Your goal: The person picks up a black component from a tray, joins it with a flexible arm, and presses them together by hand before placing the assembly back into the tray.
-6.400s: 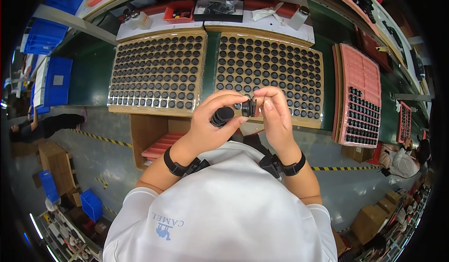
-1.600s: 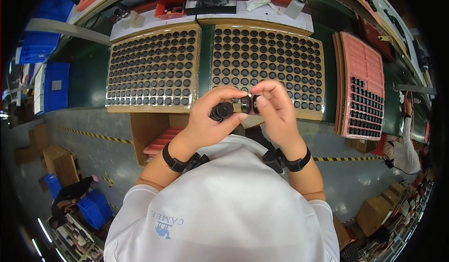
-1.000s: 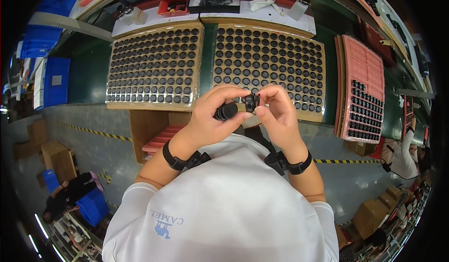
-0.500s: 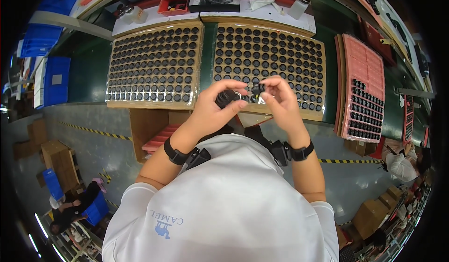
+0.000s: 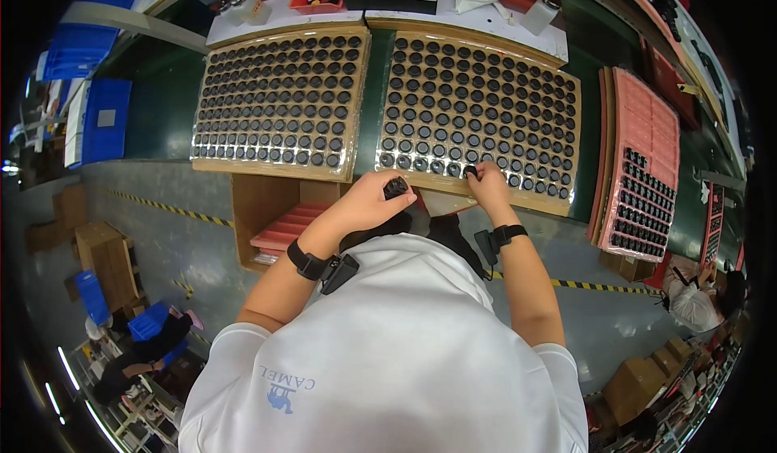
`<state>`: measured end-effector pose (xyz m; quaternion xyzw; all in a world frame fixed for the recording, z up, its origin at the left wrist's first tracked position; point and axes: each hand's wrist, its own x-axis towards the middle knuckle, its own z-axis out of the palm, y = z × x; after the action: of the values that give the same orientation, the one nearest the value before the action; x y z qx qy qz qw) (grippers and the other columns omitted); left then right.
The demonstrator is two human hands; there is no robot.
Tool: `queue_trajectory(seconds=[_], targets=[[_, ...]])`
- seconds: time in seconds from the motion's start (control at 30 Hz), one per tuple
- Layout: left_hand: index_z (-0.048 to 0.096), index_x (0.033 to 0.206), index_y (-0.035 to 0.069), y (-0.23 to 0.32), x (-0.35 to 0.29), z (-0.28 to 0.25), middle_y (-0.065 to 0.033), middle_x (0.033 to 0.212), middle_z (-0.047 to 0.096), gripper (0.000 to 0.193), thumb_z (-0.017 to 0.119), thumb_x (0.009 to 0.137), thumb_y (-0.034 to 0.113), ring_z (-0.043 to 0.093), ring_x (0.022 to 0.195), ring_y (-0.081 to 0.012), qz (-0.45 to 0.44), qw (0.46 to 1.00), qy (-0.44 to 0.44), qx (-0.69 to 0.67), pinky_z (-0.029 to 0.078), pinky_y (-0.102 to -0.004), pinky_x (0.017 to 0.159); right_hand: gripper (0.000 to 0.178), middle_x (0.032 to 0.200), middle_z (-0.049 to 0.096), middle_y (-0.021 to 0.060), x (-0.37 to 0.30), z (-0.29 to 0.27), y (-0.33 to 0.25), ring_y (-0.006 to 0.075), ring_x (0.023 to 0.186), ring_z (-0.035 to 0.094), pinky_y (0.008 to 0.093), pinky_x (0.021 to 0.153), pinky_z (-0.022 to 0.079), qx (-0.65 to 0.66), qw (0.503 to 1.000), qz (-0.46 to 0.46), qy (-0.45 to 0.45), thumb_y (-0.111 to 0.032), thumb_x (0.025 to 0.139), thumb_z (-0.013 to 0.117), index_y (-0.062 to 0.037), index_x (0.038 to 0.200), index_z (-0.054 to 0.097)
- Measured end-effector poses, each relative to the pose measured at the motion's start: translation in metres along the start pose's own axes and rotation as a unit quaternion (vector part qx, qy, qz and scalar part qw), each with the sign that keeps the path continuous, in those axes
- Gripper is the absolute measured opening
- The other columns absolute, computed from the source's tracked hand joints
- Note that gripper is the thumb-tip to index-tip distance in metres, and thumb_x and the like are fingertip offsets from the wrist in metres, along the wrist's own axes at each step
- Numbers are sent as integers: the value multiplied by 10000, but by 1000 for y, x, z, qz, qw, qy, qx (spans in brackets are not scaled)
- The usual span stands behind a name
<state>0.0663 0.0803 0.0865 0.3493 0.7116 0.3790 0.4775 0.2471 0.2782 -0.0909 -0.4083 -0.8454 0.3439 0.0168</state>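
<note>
Your R hand (image 5: 491,188) just left L hand (image 5: 363,202), now at tray (image 5: 538,201).
Pinching black cap (image 5: 470,171) nr edge; L's curled round black parts (image 5: 395,187); two-handed work looks paused.

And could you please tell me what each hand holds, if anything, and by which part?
Left hand: a black piece, by its sides, between thumb and fingers. Right hand: fingertips touch a cap at the tray edge; gripping cannot be told.

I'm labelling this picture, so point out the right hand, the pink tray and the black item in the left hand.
Right hand (image 5: 492,189): head view, middle of the hand.
Pink tray (image 5: 644,117): head view, upper pink surface.
Black item (image 5: 395,188): head view, its visible surface.
</note>
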Motion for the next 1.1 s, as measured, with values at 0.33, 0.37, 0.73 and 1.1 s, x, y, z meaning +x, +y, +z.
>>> queue_trajectory(seconds=[0.33, 0.37, 0.73, 1.1], targets=[[605, 910, -8, -10, 9, 11, -72, 832, 635, 167, 613, 814, 128, 565, 769, -147, 71, 997, 1, -25, 449, -284, 761, 310, 874, 593, 112, -19, -38, -70, 252, 791, 609, 320, 722, 490, 72, 994, -53, -63, -163, 775, 679, -17, 1016, 549], [603, 934, -14, -10, 10, 12, -100, 852, 636, 197, 609, 818, 145, 578, 793, -171, 59, 998, -11, -20, 453, -294, 762, 277, 864, 590, 86, -21, -45, -87, 207, 780, 610, 294, 715, 490, 237, 959, -41, -152, -138, 807, 655, -15, 1030, 547], [582, 973, -10, -13, 29, 24, -85, 813, 633, 209, 580, 865, 169, 591, 723, -121, -7, 985, -153, -73, 468, -255, 613, 169, 958, 593, 31, -40, -62, -110, 107, 809, 569, 253, 717, 480, 584, 733, 9, -348, -115, 889, 565, -24, 1029, 594], [554, 720, 10, -14, 32, 20, -24, 528, 514, 247, 571, 881, 196, 464, 437, -95, -61, 989, -49, -123, 365, -236, 430, 211, 899, 544, 156, -17, -34, 10, 355, 883, 549, 417, 741, 474, -30, 992, -111, 61, -87, 702, 657, -30, 895, 594]])
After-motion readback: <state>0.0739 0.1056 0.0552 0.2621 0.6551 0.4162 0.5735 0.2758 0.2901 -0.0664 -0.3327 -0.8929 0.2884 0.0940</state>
